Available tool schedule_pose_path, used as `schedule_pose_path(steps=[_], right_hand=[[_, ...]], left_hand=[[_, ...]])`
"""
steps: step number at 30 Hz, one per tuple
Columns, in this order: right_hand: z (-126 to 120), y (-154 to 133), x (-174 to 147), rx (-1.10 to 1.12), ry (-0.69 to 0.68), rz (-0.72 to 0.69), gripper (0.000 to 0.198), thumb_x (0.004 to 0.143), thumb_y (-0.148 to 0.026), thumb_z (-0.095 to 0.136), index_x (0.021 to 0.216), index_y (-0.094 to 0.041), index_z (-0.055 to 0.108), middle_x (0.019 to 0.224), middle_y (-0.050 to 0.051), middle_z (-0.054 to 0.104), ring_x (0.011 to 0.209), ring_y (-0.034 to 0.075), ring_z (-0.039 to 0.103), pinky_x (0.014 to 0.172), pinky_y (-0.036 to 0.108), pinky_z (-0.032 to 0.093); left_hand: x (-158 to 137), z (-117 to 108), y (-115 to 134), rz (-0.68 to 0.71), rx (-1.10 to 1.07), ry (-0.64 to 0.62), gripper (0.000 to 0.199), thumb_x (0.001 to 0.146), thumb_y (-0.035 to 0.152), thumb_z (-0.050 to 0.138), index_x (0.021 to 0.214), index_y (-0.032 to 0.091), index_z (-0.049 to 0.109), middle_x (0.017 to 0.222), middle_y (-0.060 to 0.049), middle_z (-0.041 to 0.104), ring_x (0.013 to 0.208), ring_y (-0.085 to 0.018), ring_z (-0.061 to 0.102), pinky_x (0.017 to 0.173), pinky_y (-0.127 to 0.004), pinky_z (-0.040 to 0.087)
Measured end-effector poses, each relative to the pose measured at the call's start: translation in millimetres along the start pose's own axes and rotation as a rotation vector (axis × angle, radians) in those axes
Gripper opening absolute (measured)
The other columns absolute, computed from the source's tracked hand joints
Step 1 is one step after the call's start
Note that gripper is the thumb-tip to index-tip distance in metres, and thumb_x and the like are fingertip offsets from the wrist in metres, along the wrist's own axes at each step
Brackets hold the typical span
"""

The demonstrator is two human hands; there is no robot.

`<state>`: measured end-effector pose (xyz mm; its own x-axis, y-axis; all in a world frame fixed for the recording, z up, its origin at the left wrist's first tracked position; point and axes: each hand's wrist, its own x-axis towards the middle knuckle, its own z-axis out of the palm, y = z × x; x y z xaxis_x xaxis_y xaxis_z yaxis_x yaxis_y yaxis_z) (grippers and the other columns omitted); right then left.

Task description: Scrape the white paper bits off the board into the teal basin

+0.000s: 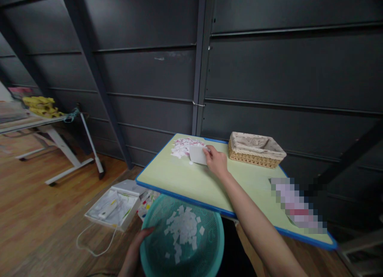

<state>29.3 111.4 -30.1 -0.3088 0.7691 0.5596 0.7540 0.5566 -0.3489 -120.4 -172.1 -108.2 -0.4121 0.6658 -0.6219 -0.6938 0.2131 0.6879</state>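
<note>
My right hand [216, 160] pinches a flat white card [198, 155] with a rounded corner, tilted up on the pale green tabletop [179, 176]. The card's edge stands at a pile of white and pinkish paper scraps [184, 146]. Below the table's front edge, my left hand [139, 240] grips the left rim of a green plastic basket [220, 239], thumb over the rim and the other fingers mostly hidden. Inside the basket lie many small white paper pieces [184, 227].
A fabric-lined woven basket [255, 159] stands at the table's back right, with a blurred-out flat item [296, 207] nearer the front. On the floor at left is an open white box [109, 209] with a cable. Another table [36, 123] stands farther left; dark wall panels rise behind.
</note>
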Motion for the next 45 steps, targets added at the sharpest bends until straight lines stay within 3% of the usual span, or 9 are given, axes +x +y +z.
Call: schedule_pose_path(steps=[12,17,31,38,45], right_hand=[[-3.4,-1.8,0.6,0.012,-0.025,-0.061,0.036,0.097,-0.035,0.042,0.118,-0.019,0.066,0.107,0.01,0.074,0.087,0.023,0.07,0.073,0.028,0.044],[-5.4,-1.7,1.4,0.045,0.036,-0.004,0.035,0.097,-0.035,0.043,0.118,-0.019,0.066,0.105,0.009,0.075,0.085,0.023,0.07,0.072,0.028,0.043],[-2.3,11.2,7.9,0.38,0.026,-0.025,0.036,0.086,-0.041,0.048,0.093,-0.016,0.074,0.082,0.008,0.074,0.067,0.021,0.062,0.062,0.028,0.04],[0.4,10.9,8.0,0.382,0.063,-0.013,0.039,0.086,-0.044,0.047,0.093,-0.016,0.073,0.08,0.007,0.073,0.066,0.02,0.06,0.061,0.027,0.038],[2.7,6.7,5.3,0.314,0.047,0.023,0.041,0.091,-0.043,0.043,0.105,-0.017,0.071,0.085,0.007,0.074,0.068,0.02,0.063,0.063,0.028,0.04]], left_hand=[[11.2,-7.2,-5.6,-0.029,-0.011,-0.011,0.016,0.076,0.023,0.068,0.087,0.011,0.069,0.065,-0.009,0.078,0.06,-0.026,0.072,0.066,-0.041,0.059],[11.9,-10.1,-6.9,-0.023,-0.025,-0.001,0.017,0.077,0.023,0.067,0.089,0.011,0.069,0.07,-0.01,0.079,0.063,-0.026,0.073,0.066,-0.039,0.059],[6.0,-6.0,-3.5,-0.024,-0.051,-0.028,0.01,0.076,0.022,0.067,0.076,0.012,0.07,0.064,-0.009,0.077,0.058,-0.024,0.071,0.062,-0.037,0.057],[4.3,-3.4,-1.5,-0.047,-0.036,-0.017,0.015,0.076,0.024,0.069,0.084,0.012,0.072,0.067,-0.008,0.078,0.062,-0.026,0.073,0.066,-0.039,0.058],[1.2,-2.3,-0.4,-0.037,-0.039,0.005,0.012,0.078,0.02,0.065,0.083,0.01,0.07,0.067,-0.01,0.078,0.062,-0.028,0.073,0.065,-0.04,0.058]])
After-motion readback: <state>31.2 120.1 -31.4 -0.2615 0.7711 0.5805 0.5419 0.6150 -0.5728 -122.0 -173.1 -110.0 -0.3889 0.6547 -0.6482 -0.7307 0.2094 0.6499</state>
